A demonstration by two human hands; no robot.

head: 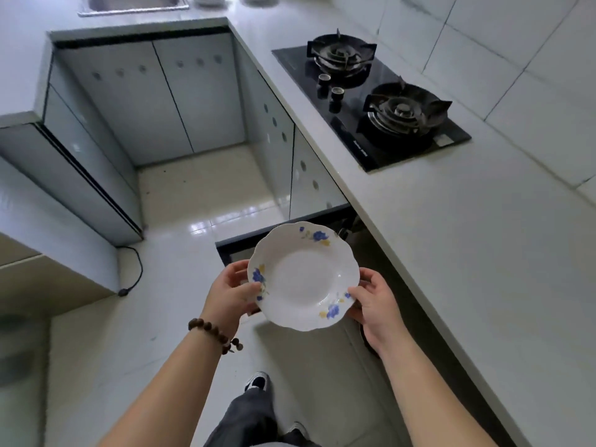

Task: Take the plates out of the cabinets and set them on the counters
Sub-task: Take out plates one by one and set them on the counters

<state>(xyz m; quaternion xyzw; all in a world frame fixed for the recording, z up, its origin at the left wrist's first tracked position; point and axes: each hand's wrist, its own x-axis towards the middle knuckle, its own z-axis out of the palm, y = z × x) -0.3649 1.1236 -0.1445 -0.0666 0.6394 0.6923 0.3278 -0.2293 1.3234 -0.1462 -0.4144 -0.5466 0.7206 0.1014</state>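
At the far left a pale counter [22, 69] wraps the corner above grey cabinet doors [154, 98], with a sink [132, 4] set into its far edge. A black cable [137, 269] trails on the glossy tiled floor [180, 285]. In the near middle, the left hand [227, 296], which wears a beaded bracelet [211, 332], and the right hand [375, 306] hold a white, blue-flowered plate [303, 282] by opposite rims. The fingers are curled beneath and the thumbs lie on top. The plate is in the air over the floor, just beside the right counter [483, 269] and in front of a dark cabinet opening [342, 221]. Farther along that counter, a black gas hob [371, 101] sits near the tiled wall [532, 59].
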